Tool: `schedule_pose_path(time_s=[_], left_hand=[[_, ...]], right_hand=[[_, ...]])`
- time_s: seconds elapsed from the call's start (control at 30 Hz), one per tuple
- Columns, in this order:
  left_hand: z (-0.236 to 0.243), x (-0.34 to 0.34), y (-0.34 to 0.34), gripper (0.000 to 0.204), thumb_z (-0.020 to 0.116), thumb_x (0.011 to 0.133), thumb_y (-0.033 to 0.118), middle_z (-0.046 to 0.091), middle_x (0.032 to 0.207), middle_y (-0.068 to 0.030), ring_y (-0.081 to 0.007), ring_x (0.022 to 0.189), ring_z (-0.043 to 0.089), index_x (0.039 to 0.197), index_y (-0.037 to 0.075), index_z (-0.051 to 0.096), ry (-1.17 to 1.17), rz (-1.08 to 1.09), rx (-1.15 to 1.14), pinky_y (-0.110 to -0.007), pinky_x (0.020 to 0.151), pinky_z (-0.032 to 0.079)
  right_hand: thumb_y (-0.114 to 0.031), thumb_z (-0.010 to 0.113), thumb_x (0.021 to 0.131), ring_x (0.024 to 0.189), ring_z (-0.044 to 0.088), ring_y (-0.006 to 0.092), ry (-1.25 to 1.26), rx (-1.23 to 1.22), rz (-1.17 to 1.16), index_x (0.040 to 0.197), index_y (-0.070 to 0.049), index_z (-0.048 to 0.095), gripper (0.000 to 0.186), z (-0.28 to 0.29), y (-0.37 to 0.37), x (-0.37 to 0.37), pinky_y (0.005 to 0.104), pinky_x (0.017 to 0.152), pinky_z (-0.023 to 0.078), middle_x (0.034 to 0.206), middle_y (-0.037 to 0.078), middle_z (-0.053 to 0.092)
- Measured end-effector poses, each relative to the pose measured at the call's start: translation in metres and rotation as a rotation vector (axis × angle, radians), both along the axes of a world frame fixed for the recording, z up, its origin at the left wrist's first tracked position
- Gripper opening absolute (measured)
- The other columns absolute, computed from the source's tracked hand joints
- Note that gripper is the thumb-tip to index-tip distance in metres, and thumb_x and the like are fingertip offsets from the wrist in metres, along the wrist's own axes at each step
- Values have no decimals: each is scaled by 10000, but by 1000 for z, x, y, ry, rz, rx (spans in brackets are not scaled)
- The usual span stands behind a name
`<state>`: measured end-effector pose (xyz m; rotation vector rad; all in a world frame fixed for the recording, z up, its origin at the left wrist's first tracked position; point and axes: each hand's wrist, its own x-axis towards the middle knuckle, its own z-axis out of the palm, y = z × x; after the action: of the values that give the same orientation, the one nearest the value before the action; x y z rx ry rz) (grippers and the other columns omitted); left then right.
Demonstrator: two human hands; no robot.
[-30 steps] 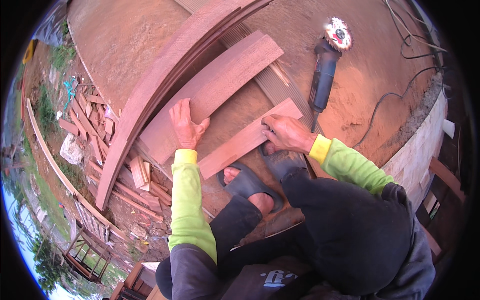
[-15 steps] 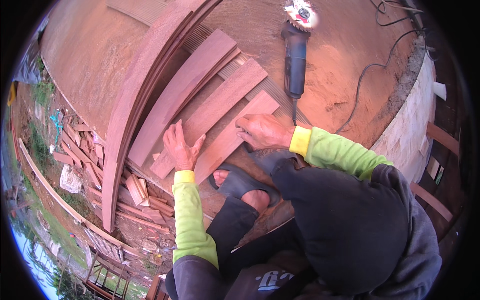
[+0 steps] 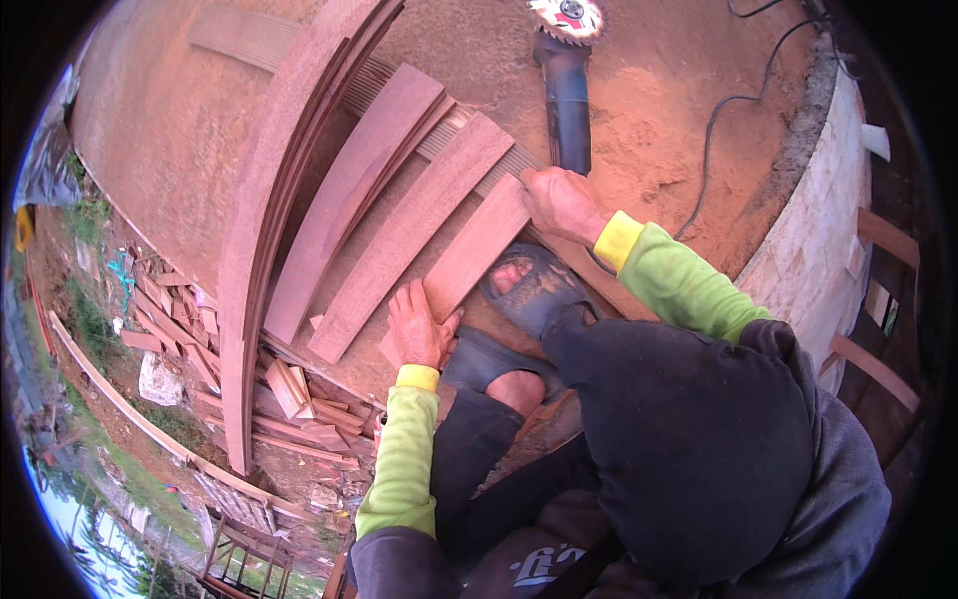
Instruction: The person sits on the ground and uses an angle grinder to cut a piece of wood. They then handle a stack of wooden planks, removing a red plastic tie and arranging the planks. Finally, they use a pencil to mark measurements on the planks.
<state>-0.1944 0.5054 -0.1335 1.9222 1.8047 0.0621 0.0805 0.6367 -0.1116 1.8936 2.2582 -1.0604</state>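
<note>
A short reddish-brown wooden board (image 3: pixel 479 245) lies slanted just in front of my feet. My right hand (image 3: pixel 565 204) is closed round its far end. Over its near end rests my left hand (image 3: pixel 419 327), fingers on one side and thumb on the other, gripping it; that end is partly hidden under the palm. To the left, a second board (image 3: pixel 414 235) and a wider, slightly curved board (image 3: pixel 349 205) lie side by side, apart from the held one. Their far ends rest across a grooved strip of wood (image 3: pixel 454 135).
An angle grinder with a toothed disc (image 3: pixel 569 95) lies beyond my right hand, its cable (image 3: pixel 711 160) trailing right. Long curved boards (image 3: pixel 264 210) are stacked at the left. Wood offcuts (image 3: pixel 185 324) lie past the slab's edge. My sandalled foot (image 3: pixel 534 285) is beside the board.
My right hand has moved along the nearest board to its far end. My left hand has shifted right from the middle board onto the nearest board's near end. The whole view has shifted slightly.
</note>
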Motion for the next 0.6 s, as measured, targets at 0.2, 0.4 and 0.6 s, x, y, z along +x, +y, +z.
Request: schedule_pose_path(time_s=[0.2,0.4,0.6], left_hand=[[6,-2,-3,762,882,577,360,529,1055,-194,-383,1022,497,1139,-4,518,-62,12,60,-462,895,424],[10,-13,34,823,893,554,399,532,1070,-195,-384,1026,503,1157,-4,503,-17,29,241,-458,891,434],[6,-20,70,853,879,574,415,536,1171,-209,-390,1089,498,1202,-18,498,85,-36,324,-464,943,425]], right_hand=[[-169,578,883,818,636,443,169,52,-123,884,25,628,201,-3,-1,3,504,725,502,826,267,641],[-148,596,877,820,630,430,291,240,-199,906,23,644,180,-4,21,-2,496,750,497,812,266,636],[-119,583,883,855,623,422,336,306,-214,918,33,653,171,-8,45,-13,474,773,496,858,272,628]])
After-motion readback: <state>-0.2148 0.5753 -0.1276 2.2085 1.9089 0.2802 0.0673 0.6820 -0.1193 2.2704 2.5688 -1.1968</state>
